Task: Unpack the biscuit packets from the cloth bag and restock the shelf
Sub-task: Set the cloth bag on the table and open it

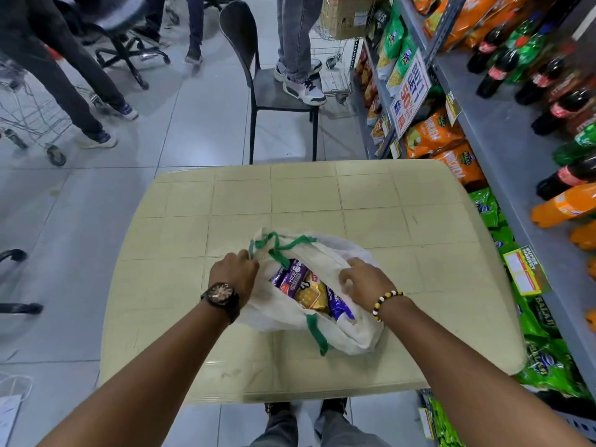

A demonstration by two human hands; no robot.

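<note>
A white cloth bag (348,333) with green handles lies on the beige plastic table (306,195). Its mouth is pulled open. Inside show several biscuit packets: a purple one (292,279) and a yellow one (311,296). My left hand (237,272) grips the bag's left rim by a green handle. My right hand (364,280) grips the right rim, fingers curled into the cloth. The grey shelf (503,137) stands along the right.
The shelf holds cola and orange soda bottles (561,208) above, orange and green snack bags (451,156) below. A black chair (267,91) with a person's feet on it stands beyond the table. People, a swivel chair and a wire trolley (35,124) are at far left.
</note>
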